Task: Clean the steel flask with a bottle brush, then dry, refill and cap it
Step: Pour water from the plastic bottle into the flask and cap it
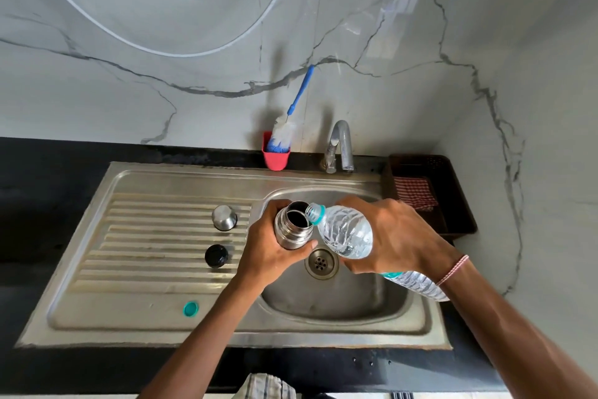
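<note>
left hand [270, 248]: grasps open steel flask [293, 228] over sink [336, 304]
right hand [393, 236]: grasps tilted plastic bottle [348, 232], mouth at flask rim
bottle brush [291, 117]: red holder [275, 157], sink's back edge

The steel drainboard [145, 272] carries a steel cup [224, 217], a black stopper [216, 256] and a teal cap [190, 308].

Frame centre: open cylindrical steel flask [293, 227] gripped in left hand [268, 249]; clear ribbed plastic water bottle [346, 232] tilted in right hand [398, 236], mouth at flask rim.
</note>
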The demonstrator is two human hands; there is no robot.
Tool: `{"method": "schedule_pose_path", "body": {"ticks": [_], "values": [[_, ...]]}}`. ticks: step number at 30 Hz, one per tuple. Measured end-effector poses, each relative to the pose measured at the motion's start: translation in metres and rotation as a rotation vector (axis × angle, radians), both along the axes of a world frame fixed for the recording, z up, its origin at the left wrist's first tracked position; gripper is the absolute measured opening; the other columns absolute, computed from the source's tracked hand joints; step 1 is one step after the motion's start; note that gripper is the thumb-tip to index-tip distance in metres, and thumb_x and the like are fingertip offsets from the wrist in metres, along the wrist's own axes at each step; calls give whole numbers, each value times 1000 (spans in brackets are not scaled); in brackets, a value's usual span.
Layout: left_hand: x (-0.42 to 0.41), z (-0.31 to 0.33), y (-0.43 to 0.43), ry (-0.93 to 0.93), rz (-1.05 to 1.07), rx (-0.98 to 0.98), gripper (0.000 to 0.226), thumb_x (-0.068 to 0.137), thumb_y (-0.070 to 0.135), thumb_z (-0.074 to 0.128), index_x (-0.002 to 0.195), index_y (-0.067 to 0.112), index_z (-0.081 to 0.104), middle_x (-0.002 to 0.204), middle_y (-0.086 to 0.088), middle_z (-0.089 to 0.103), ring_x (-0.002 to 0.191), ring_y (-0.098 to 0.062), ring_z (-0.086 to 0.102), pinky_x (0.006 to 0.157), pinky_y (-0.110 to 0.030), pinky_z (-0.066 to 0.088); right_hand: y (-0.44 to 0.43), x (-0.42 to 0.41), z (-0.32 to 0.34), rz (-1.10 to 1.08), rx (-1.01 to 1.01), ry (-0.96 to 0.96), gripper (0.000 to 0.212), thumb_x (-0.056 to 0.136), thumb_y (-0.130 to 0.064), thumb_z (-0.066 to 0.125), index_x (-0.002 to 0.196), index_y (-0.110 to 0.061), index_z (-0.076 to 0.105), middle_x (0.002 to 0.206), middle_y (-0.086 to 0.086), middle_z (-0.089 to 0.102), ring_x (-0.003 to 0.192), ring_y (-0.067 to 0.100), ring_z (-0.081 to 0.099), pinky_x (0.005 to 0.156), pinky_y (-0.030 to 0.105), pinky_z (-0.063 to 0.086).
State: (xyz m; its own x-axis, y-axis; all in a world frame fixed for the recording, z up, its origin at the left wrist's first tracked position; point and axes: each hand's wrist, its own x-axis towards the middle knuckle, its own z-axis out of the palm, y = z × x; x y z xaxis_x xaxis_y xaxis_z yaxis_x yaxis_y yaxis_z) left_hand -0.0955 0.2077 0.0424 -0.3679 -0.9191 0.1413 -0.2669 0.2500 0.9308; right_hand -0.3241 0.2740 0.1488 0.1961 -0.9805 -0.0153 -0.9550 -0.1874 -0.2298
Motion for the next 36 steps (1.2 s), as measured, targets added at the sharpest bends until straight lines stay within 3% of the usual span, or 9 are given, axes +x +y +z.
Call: {"method": "schedule_pose_path", "body": {"ticks": [8,14,20,26,31,36], "values": [[22,5,12,-39,-38,-2,69,66,24,98,119,31,55,107,19,70,99,-11,70,86,-21,53,2,13,6,53,47,23,81,58,-74,65,128,-41,43,95,-8,73,82,18,70,75,34,57],[40,6,19,-99,-58,36,71,65,38,94,123,27,55,107,15,71,100,-11,71,87,-28,56,5,24,2,57,64,41,81,57,-73,67,127,-41,43,92,-7,72,81,19,69,71,33,56],[49,15,20,-135,-70,14,69,65,22,99,119,24,57,103,18,71,97,3,68,80,-4,45,4,26,3,72,76,66,84,58,-74,66,131,-41,41,91,-7,71,80,18,68,70,28,53],[42,16,14,-118,-92,11,68,66,23,98,120,20,58,104,11,72,97,-5,69,81,-10,49,4,23,9,88,79,87,81,59,-75,65,129,-42,41,90,-7,70,79,18,67,69,27,50],[21,9,10,-68,-79,-6,69,66,26,98,121,24,56,106,13,71,99,-15,71,87,-28,56,10,14,19,82,113,78,79,60,-74,66,127,-40,44,89,-9,70,76,13,66,67,27,53],[2,5,14,-43,-75,-22,70,65,21,98,120,27,56,106,15,71,98,-11,70,85,-21,53,16,1,25,67,145,97,81,60,-71,73,128,-40,43,94,-10,70,82,14,67,74,29,54]]}}
